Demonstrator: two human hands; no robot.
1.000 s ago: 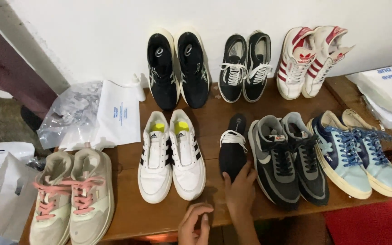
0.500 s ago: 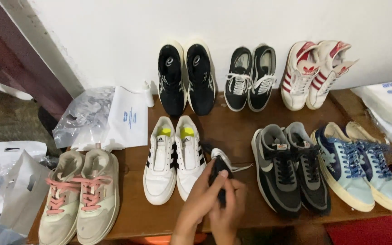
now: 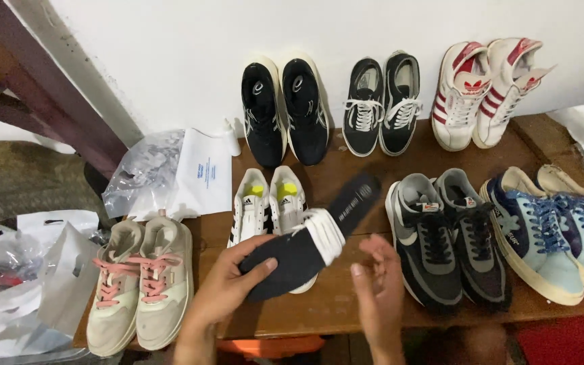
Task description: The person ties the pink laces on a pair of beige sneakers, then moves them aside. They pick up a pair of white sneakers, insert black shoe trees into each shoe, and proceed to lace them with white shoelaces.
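My left hand [image 3: 228, 290] grips the lower end of a black shoe with a white band [image 3: 305, 247] and holds it tilted above the wooden table [image 3: 336, 301]. The shoe's other end points up and to the right. A little to the right of the shoe, my right hand [image 3: 380, 284] has its fingers spread and holds nothing. The shoe hangs in front of a white pair with black stripes [image 3: 265, 203].
Pairs stand in rows: beige with pink laces [image 3: 140, 284], grey-black [image 3: 441, 243], blue [image 3: 549, 236], and black [image 3: 285, 111], black with white laces [image 3: 380, 105] and white-red [image 3: 488, 91] along the wall. Plastic bags [image 3: 150, 172] and a white paper bag [image 3: 204, 176] lie left.
The black shoe has come up off the table and turned over. Both hands were on it half a second ago; now only my left holds it and my right has let go.
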